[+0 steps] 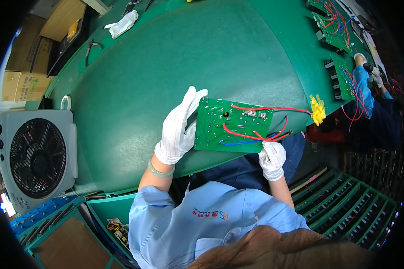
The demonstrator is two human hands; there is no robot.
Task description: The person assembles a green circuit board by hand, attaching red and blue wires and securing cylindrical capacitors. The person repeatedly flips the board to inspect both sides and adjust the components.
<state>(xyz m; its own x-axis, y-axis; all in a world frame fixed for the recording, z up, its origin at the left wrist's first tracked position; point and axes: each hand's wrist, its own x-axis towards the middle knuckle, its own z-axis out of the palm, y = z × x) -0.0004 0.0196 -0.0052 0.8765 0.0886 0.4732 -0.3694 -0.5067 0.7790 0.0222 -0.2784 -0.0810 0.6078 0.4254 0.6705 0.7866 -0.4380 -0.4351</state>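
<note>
A green circuit board with red and blue wires is held in front of me, over the near edge of the green table. My left hand, in a white glove, holds the board's left edge, its long fingers pointing away from me. At the lower right corner, my gloved right hand has its fingers closed on the board beside the bundled wire ends. One long red wire runs right from the board to a piece of yellow tape at the table's edge. Parts of both hands' grips are hidden.
A grey box fan stands at left, near cardboard boxes. Pliers and a white glove lie on the far left of the table. More wired boards and a co-worker's arm are at right, above green racks.
</note>
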